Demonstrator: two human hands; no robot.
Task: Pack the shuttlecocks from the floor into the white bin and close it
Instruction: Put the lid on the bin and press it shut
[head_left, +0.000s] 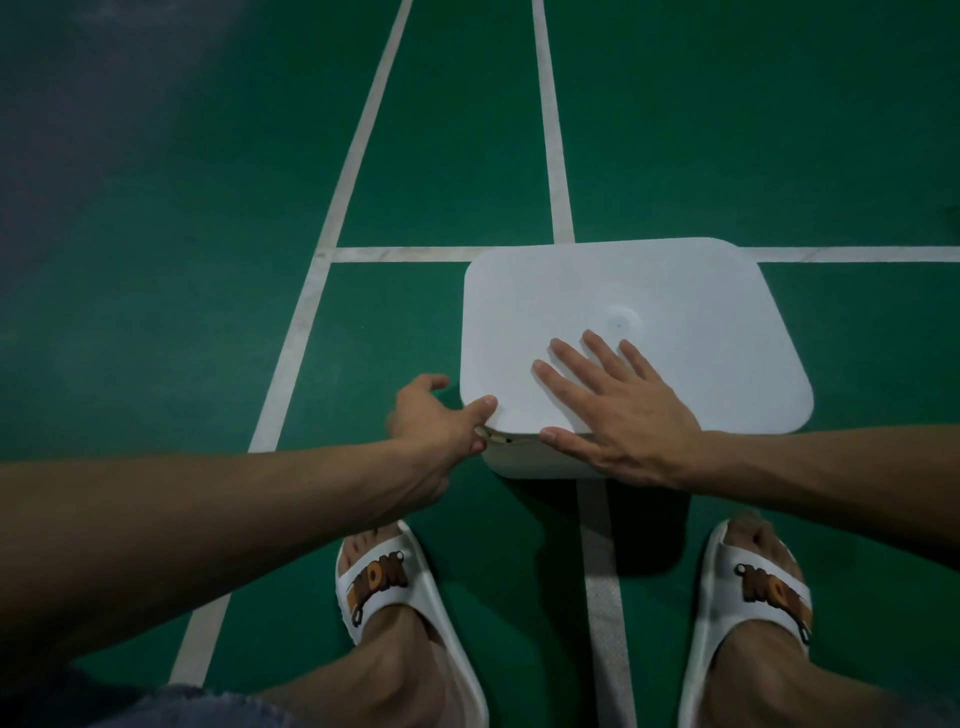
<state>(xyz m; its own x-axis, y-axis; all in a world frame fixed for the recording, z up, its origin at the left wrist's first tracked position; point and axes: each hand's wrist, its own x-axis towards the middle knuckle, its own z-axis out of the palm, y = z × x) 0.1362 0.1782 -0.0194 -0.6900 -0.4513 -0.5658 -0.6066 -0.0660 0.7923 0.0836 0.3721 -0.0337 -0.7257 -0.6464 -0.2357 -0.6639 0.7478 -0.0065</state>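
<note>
**Both hands on the closed bin**

Head view: the white bin stands on the green floor, at 12 o'clock from the sandals. The right hand lies flat on its lid, fingers straight. The left hand pinches the lid's 8 o'clock corner.

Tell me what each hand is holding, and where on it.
The left hand pinches the lid at its near-left corner, thumb on top. The right hand lies flat on it, gripping nothing.

The white bin stands upright on the green floor, its flat lid on top, seemingly not quite seated at the near edge.
</note>
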